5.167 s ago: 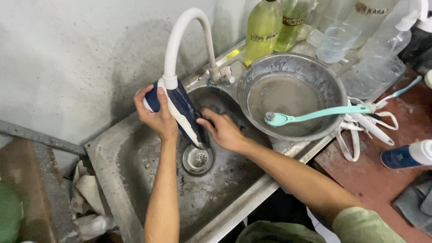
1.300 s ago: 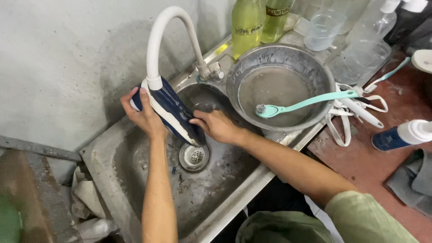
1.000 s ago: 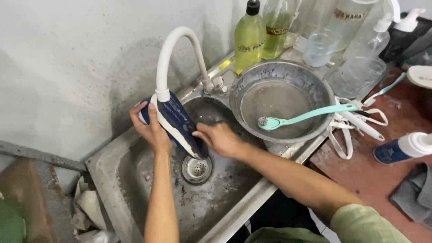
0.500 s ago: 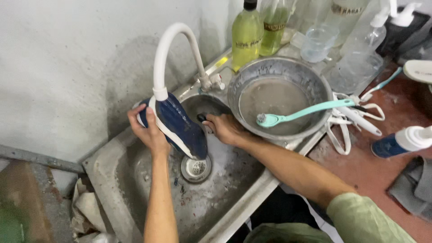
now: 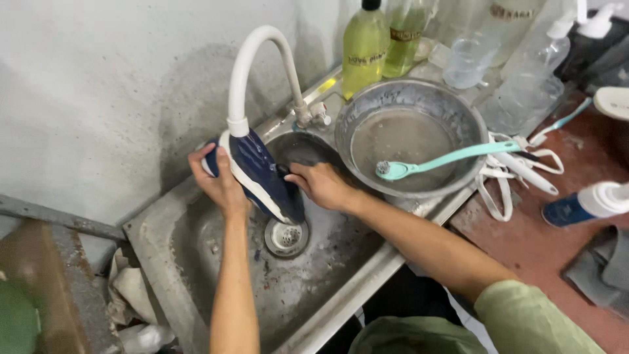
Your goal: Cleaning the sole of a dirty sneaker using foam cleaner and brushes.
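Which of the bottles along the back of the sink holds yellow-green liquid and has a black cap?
The yellow-green bottle standing just behind the metal basin, nearest the tap. The bottles to its right are clear or paler.

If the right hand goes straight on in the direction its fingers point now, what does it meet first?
The right hand points left, and its fingers already touch the dark blue shoe under the white tap. So it would probably press into the shoe first, with the left hand just behind.

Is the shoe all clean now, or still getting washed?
Still being washed. Both hands, left hand and right hand, hold the blue shoe under the tap over the sink. The brush lies in the bowl, unused. Whether dirt remains can't be seen.
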